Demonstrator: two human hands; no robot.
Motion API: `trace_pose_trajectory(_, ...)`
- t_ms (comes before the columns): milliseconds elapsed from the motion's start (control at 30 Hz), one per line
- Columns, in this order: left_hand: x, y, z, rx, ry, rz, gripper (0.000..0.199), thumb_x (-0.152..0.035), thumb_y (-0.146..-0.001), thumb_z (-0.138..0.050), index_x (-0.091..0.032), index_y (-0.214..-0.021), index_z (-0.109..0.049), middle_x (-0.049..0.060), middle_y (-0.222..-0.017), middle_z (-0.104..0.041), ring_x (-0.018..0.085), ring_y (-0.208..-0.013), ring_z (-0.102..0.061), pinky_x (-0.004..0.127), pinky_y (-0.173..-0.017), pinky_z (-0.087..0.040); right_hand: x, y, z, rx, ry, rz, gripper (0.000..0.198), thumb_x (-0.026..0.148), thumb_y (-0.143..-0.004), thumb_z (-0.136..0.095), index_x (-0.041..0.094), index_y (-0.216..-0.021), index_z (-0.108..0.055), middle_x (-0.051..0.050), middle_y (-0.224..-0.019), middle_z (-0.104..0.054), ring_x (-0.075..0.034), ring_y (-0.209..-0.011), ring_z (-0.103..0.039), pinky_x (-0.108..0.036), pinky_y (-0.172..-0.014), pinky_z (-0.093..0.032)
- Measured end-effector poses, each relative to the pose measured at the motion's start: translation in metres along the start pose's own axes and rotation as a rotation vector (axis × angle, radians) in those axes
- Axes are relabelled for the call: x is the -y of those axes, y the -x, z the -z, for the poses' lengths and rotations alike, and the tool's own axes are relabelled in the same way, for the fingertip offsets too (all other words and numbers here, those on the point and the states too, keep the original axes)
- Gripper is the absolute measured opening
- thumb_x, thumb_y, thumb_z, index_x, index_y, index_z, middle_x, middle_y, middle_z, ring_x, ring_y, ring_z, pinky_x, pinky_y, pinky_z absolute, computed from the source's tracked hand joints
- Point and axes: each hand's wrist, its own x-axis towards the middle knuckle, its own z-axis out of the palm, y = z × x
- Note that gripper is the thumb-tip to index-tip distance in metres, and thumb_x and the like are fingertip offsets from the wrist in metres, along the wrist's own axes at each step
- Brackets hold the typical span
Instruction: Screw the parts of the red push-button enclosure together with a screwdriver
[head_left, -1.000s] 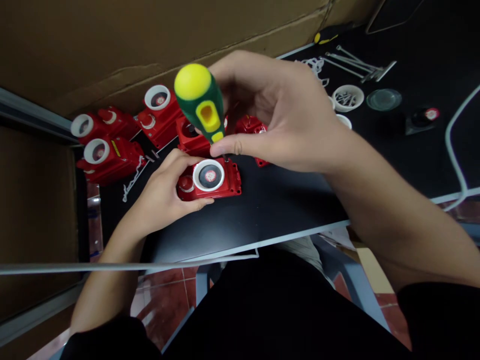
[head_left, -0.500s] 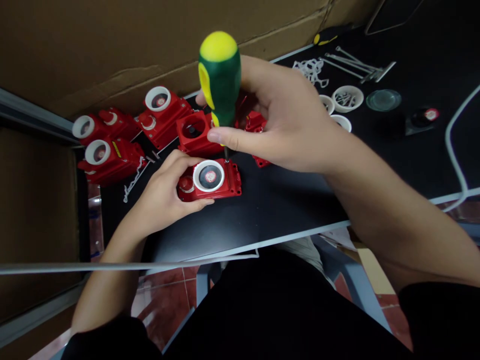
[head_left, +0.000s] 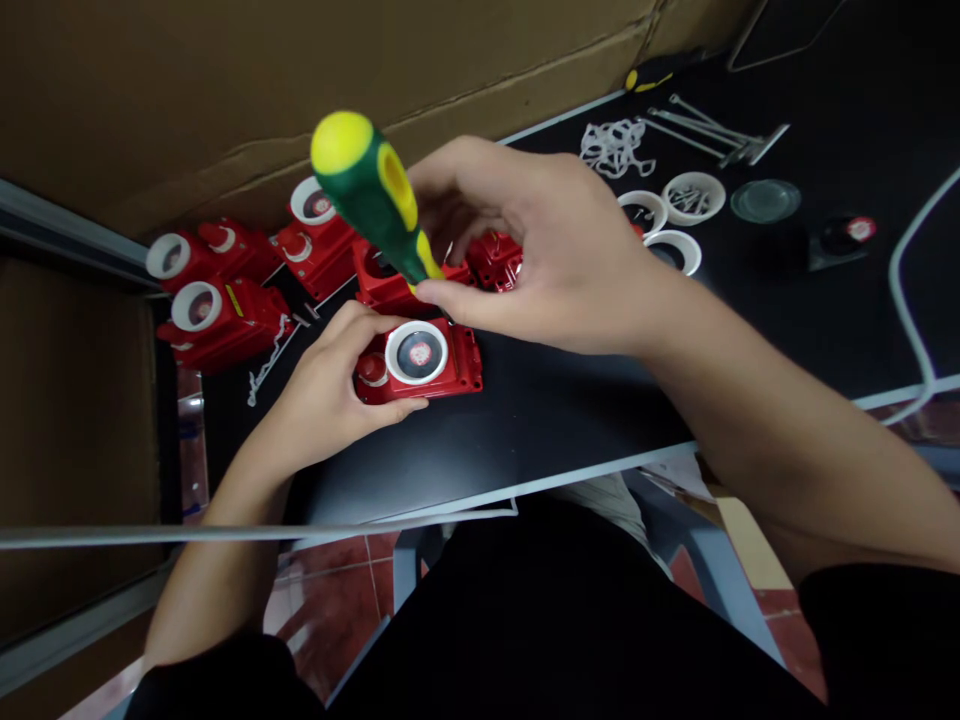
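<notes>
Screwdriver [head_left: 371, 205] has tipped leftward, pinched in right hand [head_left: 555, 250]; left hand [head_left: 326, 385] clasps red housing [head_left: 461, 375] on black tabletop [head_left: 555, 400] beside cardboard [head_left: 247, 80].

Screwdriver handle [head_left: 375, 205] green, yellow end [head_left: 343, 143] and patches [head_left: 397, 187]. Box [head_left: 463, 370] red; ring [head_left: 417, 380] white; disc [head_left: 407, 364] black, label [head_left: 421, 354] red-and-white. Table [head_left: 547, 400] black, pale edge [head_left: 600, 469]. Cardboard [head_left: 300, 90] brown.

Your green-and-yellow screwdriver [head_left: 369, 205] above a red housing [head_left: 455, 367]
The screwdriver leans left; the housing lies flat, white ring [head_left: 417, 379] up.
</notes>
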Motion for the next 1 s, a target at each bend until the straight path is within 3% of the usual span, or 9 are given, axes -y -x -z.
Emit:
trace_pose_trajectory(233,0.0,-0.001,-0.001,-0.008,-0.008,-0.016,0.064,-0.066,-0.097,-0.088,-0.025,-0.142,-0.067,0.012,-0.137,-0.07,0.035,-0.126,-0.07,0.051,-0.114,-0.061,0.009,0.002,0.0,0.033,0.008,-0.038,0.032,0.009,-0.089,-0.065,0.029,-0.114,-0.067,0.001,-0.119,-0.08,-0.02,-0.107,-0.075,-0.03,-0.103,-0.064)
trace_pose_trajectory(367,0.002,0.0,-0.001,-0.014,0.008,-0.04,0.063,-0.061,-0.098,-0.09,-0.024,-0.143,-0.066,0.013,-0.14,-0.07,0.036,-0.128,-0.07,0.052,-0.114,-0.061,0.004,0.0,0.002,0.092,0.119,0.021,0.009,0.024,-0.098,-0.073,0.026,-0.106,-0.067,-0.006,-0.121,-0.075,-0.023,-0.111,-0.07,-0.034,-0.102,-0.063)
trace_pose_trajectory(500,0.002,0.001,-0.001,-0.007,0.01,-0.021,0.065,-0.061,-0.097,-0.091,-0.025,-0.144,-0.066,0.012,-0.138,-0.07,0.035,-0.126,-0.07,0.051,-0.111,-0.063,-0.002,-0.001,0.003,0.063,0.171,0.015,0.026,0.047,-0.101,-0.084,0.026,-0.099,-0.069,-0.006,-0.116,-0.075,-0.025,-0.109,-0.07,-0.037,-0.1,-0.063)
trace_pose_trajectory(700,0.0,0.0,0.0,-0.005,0.019,-0.017,0.06,-0.06,-0.098,-0.089,-0.026,-0.143,-0.067,0.011,-0.141,-0.07,0.036,-0.132,-0.069,0.053,-0.117,-0.06,0.002,0.002,0.002,0.009,0.049,-0.015,0.019,0.039,-0.102,-0.083,0.028,-0.116,-0.075,-0.002,-0.118,-0.083,-0.024,-0.105,-0.077,-0.037,-0.099,-0.064)
trace_pose_trajectory(867,0.0,0.0,0.0,-0.015,0.016,-0.039,0.059,-0.056,-0.099,-0.09,-0.024,-0.143,-0.066,0.012,-0.143,-0.07,0.036,-0.134,-0.069,0.052,-0.118,-0.059,0.004,0.003,0.003,0.019,0.099,-0.038,0.02,0.04,-0.104,-0.081,0.027,-0.12,-0.077,-0.001,-0.119,-0.084,-0.022,-0.106,-0.078,-0.035,-0.104,-0.064)
trace_pose_trajectory(1000,0.0,0.0,-0.001,-0.014,0.021,-0.051,0.059,-0.055,-0.099,-0.09,-0.023,-0.143,-0.066,0.012,-0.144,-0.071,0.034,-0.133,-0.069,0.049,-0.118,-0.058,0.006,0.002,0.003,0.064,-0.003,-0.019,0.014,0.032,-0.108,-0.07,0.025,-0.121,-0.072,-0.003,-0.123,-0.082,-0.022,-0.114,-0.078,-0.036,-0.109,-0.063)
